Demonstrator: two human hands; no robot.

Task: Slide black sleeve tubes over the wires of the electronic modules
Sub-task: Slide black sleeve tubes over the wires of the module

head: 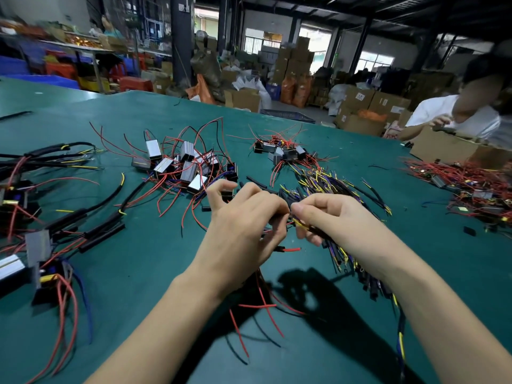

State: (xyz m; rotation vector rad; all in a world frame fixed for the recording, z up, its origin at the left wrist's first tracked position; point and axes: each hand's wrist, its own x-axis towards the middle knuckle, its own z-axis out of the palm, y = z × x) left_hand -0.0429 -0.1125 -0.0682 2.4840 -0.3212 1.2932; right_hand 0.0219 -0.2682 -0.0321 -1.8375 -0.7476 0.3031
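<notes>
Green table (138, 273), hands (288, 217) pinching wires, cardboard box (443, 146) contents unclear

What the left hand (243, 225) pinches is hidden behind its own curled fingers, and the spot where its fingertips meet those of the right hand (329, 217) is too small to tell sleeve from wire. The right hand's bundle of wires (340, 256) disappears under the wrist at lower right. At the left edge of the frame, the finished modules (16, 267) are cut off. The shelves (55, 42) at upper left are blurred. The person (454, 117) at the right edge is partly cut off, their hands half hidden behind a cardboard box (448, 148).
</notes>
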